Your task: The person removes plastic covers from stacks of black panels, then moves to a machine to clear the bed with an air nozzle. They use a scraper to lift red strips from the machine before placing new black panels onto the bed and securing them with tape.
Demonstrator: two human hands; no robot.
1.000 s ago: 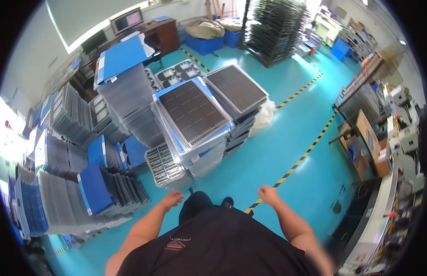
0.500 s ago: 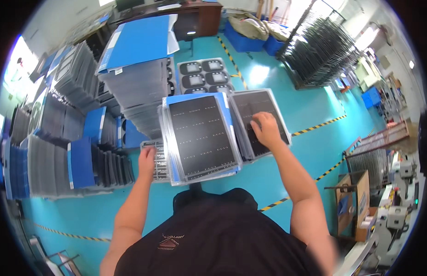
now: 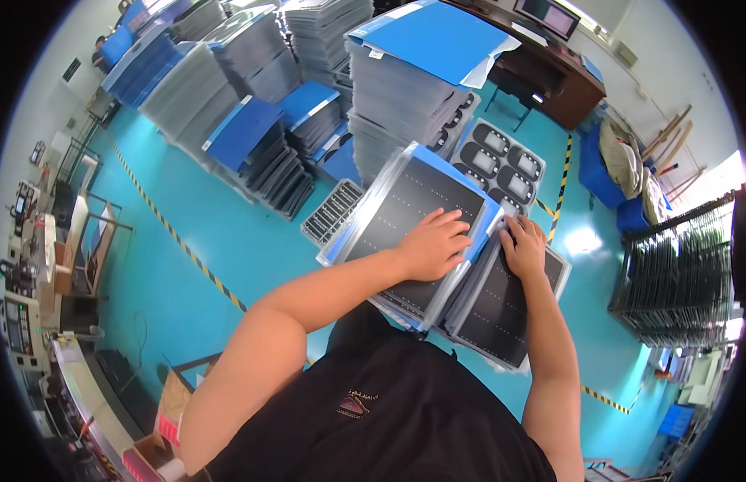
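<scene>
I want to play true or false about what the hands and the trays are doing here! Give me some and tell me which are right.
1. The left hand lies flat on the dark tray with the blue edge. True.
2. The right hand is up in the air, touching nothing. False: its fingers rest on the edge of the neighbouring dark tray.
3. The floor is red. False: it is turquoise, with a yellow-and-black striped line.
4. A blue sheet lies on top of a tall grey stack behind the trays. True.
5. Both hands hold a cardboard box. False: both are on trays.
</scene>
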